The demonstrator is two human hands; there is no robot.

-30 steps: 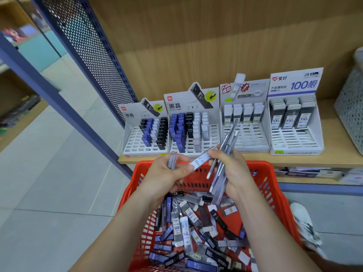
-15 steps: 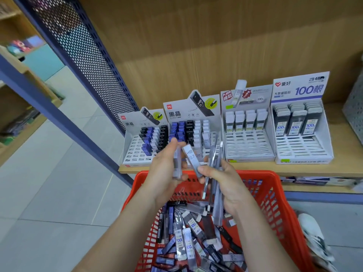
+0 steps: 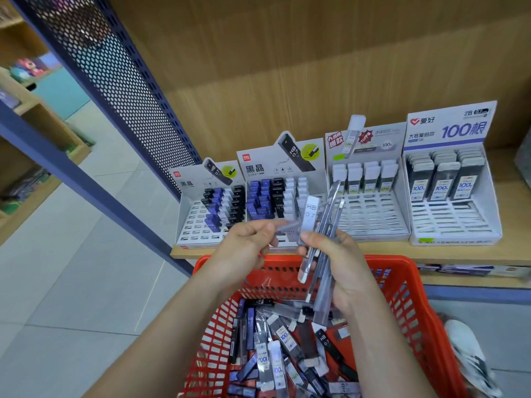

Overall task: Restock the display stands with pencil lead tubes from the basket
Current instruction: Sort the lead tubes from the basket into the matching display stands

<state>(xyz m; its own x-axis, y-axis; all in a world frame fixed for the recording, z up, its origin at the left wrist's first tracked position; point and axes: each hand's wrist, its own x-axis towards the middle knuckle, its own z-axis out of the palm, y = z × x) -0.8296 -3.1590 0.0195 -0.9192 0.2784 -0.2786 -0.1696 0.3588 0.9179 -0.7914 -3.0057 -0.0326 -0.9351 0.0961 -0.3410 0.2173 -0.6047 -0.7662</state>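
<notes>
Wooden shelf point(image 3: 459, 251) on the far side carries four part-filled display stands point(image 3: 373, 222), with a blue perforated panel point(image 3: 129, 96) far left. I see my hands hiding the second stand's front. Red basket point(image 3: 402, 262), near, holds loose lead tubes point(image 3: 281, 349). Right hand point(image 3: 342, 262) grips a grey bundle point(image 3: 332, 202), one marked HB 0.7. Left hand point(image 3: 244, 245) pinches a blurred tube point(image 3: 284, 226).

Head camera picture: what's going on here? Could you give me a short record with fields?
Left hand: pinches one tube
Right hand: grips a bundle of tubes
Basket: red, holds many loose tubes
Display stands: four side by side on a wooden shelf, front slots mostly bare
Stage: no tube slotted in yet
</notes>
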